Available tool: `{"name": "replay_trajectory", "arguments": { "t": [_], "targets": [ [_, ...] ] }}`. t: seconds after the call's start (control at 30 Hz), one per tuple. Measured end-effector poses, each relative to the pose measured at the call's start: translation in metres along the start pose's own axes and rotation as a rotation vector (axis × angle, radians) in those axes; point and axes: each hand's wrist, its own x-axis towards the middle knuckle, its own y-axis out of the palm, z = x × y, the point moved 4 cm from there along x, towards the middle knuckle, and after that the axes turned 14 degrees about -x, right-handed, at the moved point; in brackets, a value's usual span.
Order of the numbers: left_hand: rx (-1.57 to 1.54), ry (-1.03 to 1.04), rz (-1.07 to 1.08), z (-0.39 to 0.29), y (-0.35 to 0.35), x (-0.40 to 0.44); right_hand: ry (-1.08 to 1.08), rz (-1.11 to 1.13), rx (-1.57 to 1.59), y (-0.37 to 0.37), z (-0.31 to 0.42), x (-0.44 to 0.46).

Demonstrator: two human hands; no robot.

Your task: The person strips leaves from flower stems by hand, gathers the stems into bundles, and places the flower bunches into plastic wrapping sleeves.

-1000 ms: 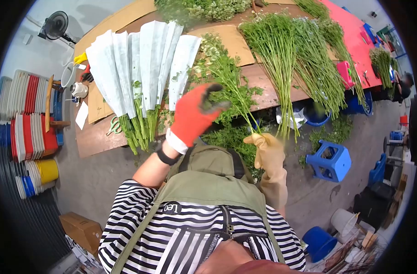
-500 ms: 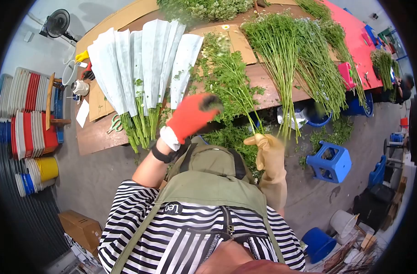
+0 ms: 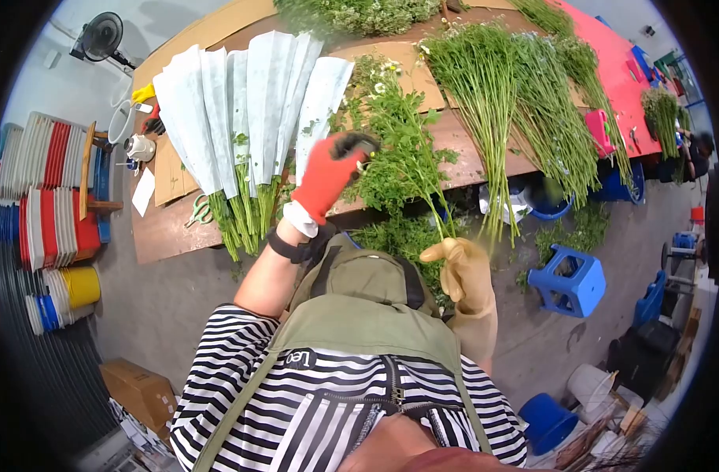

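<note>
My left hand (image 3: 336,169), in a red glove with dark fingertips, is closed beside the leafy stems; a small pale bit shows at its fingertips. In a tan rubber glove, my right hand (image 3: 463,269) is curled round the lower ends of the loose leafy stems (image 3: 411,138), whose tops carry small white flowers. Left of these, white-wrapped bundles (image 3: 269,106) lie fanned out with green stems sticking out below. A large bunch of long stems (image 3: 485,110) hangs over the table edge on the right.
Green-handled scissors (image 3: 200,211) lie on the brown table (image 3: 167,236) at the left. A blue stool (image 3: 568,281) stands on the floor at right, below blue buckets (image 3: 611,185). Cut greenery (image 3: 395,240) is heaped beneath the table edge. A fan (image 3: 101,36) is at upper left.
My left hand has moved slightly toward the table and its fingers have closed. White flower heads now show more clearly at the top of the stems. My right hand has shifted only slightly.
</note>
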Motion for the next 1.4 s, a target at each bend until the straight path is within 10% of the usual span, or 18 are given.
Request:
{"name": "replay_trajectory", "arguments": {
  "t": [0.23, 0.3, 0.53, 0.9, 1.4],
  "targets": [
    [-0.482, -0.151, 0.029, 0.031, 0.042, -0.021, -0.021, 0.074, 0.000, 0.005, 0.001, 0.005],
    [-0.112, 0.192, 0.009, 0.042, 0.038, -0.014, -0.021, 0.115, 0.049, 0.004, -0.008, 0.010],
    [-0.278, 0.098, -0.198, -0.002, -0.017, 0.015, -0.018, 0.051, 0.041, -0.004, -0.012, 0.004],
    [0.632, 0.729, -0.087, -0.061, 0.038, -0.026, 0.087, -0.026, -0.059, 0.003, -0.004, 0.004],
    [0.615, 0.751, -0.406, -0.064, -0.027, -0.002, 0.154, -0.074, -0.083, -0.008, -0.011, -0.007]
  ]
}}
